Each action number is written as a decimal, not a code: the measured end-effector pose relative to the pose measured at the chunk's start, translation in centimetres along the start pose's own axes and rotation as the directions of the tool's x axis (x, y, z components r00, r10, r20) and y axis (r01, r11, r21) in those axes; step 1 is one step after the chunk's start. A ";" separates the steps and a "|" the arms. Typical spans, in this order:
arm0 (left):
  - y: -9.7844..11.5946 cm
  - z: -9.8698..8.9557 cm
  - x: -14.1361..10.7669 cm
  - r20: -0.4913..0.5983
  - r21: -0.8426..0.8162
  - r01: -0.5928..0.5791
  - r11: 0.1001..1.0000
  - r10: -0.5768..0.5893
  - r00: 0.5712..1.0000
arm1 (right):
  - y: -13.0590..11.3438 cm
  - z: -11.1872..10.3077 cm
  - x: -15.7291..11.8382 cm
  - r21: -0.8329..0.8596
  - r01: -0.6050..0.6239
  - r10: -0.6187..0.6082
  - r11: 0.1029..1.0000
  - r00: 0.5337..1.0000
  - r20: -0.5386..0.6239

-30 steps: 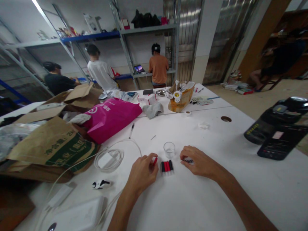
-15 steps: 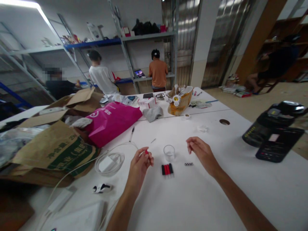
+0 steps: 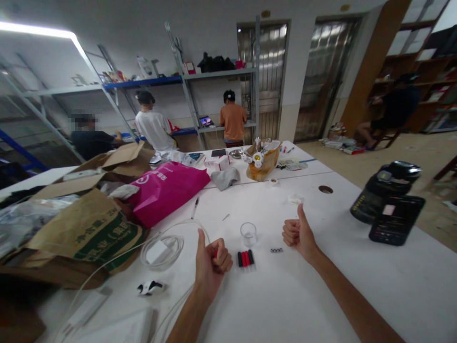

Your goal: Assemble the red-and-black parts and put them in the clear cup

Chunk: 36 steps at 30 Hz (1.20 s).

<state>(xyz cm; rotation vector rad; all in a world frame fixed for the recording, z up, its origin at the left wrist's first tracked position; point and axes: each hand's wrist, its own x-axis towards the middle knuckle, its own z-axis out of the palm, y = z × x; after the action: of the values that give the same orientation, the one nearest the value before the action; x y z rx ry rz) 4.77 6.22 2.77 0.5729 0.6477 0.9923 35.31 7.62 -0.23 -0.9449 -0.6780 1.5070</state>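
Note:
My left hand (image 3: 213, 262) has its thumb raised and its fingers curled round a small red thing, of which only a bit shows. Right of it lie several red and black capped pieces (image 3: 245, 258) side by side on the white table (image 3: 271, 305). Behind them stands a small clear glass cup (image 3: 248, 234). A row of small metallic pieces (image 3: 276, 250) lies nearer my right hand (image 3: 299, 233), which is closed in a fist with the thumb up; nothing shows in it.
Left are a pink bag (image 3: 167, 190), a brown paper bag (image 3: 85, 228), a coiled white cable (image 3: 162, 252) and a black-and-white item (image 3: 150, 287). Right are a phone (image 3: 396, 220) and a black bottle (image 3: 385, 186). People sit in the background.
Both hands have curled their fingers and raised their thumbs; the red thing is now mostly covered by my left fingers. The view has tilted up slightly.

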 end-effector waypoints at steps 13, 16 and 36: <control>0.0 -0.7 0.6 -0.169 0.060 -0.209 0.976 0.216 0.962 | -0.3 2.2 -1.2 -0.241 0.257 -0.275 0.936 0.960 -0.046; -0.2 -0.3 0.8 -0.225 0.097 -0.240 0.966 0.256 0.940 | -0.3 3.1 -1.7 -0.339 0.352 -0.365 0.872 0.930 0.027; -0.9 -1.0 1.2 -0.256 0.264 -0.283 0.922 0.350 0.901 | 1.2 1.9 -1.7 -0.675 0.413 -0.372 0.612 0.903 0.215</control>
<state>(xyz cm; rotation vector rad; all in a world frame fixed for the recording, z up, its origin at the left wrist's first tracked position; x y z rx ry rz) 5.07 7.00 1.18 0.7493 0.9641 1.3417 33.06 5.91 0.06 -1.2194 -1.4778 0.8508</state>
